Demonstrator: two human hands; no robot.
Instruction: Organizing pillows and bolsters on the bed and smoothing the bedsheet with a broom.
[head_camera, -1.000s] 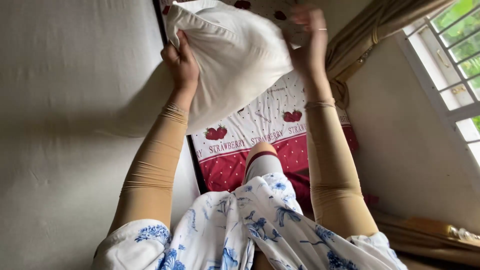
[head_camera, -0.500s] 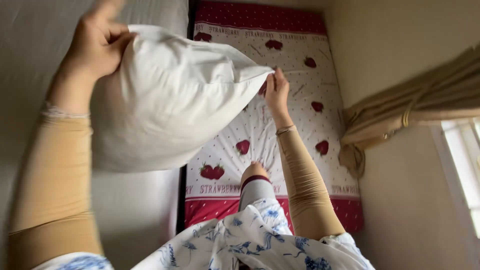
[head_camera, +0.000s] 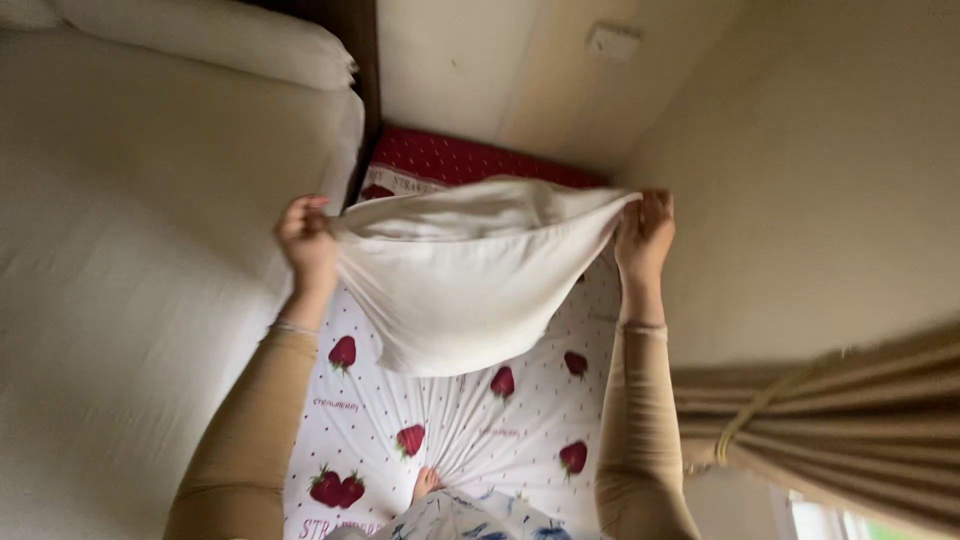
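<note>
White pillow (head_camera: 465, 290) stretched between left hand (head_camera: 308, 240) and right hand (head_camera: 645, 228), above strawberry mattress (head_camera: 480, 440).

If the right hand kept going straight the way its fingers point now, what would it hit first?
Likely the beige wall at the head of the strawberry-print mattress. The right hand, gripping the white pillow, points that way, though depth is unclear.

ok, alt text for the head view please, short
Seen from above, a person's left hand and right hand hold a white pillow by its top corners, hanging above a strawberry-print mattress. A white bed lies to the left, a tied tan curtain to the right.
</note>
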